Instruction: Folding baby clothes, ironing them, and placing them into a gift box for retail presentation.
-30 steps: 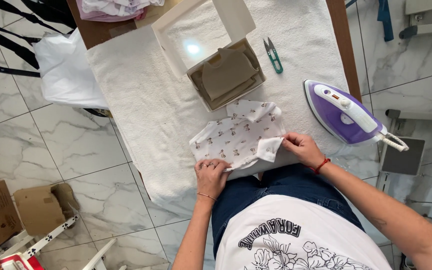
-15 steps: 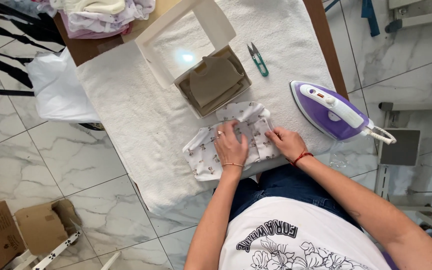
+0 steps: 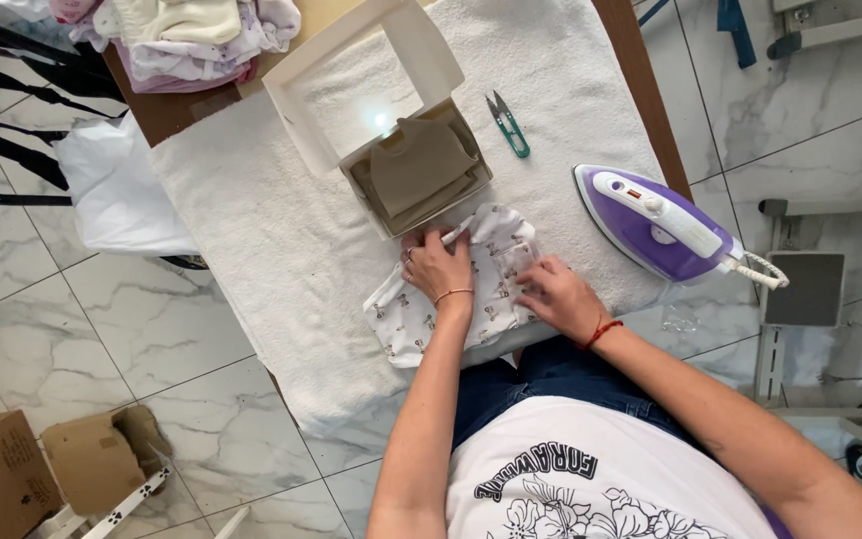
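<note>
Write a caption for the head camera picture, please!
Both hands, left hand and right hand, press a small printed garment flat beside a purple iron.

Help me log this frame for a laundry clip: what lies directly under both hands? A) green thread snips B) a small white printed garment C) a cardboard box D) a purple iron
B: the left hand and the right hand both press flat on the small white printed garment, which lies on the white towel; the purple iron stands apart to the right.

Towel-covered table [image 3: 251,230]: box [image 3: 391,110], iron [image 3: 660,225], garment [image 3: 451,299]
</note>
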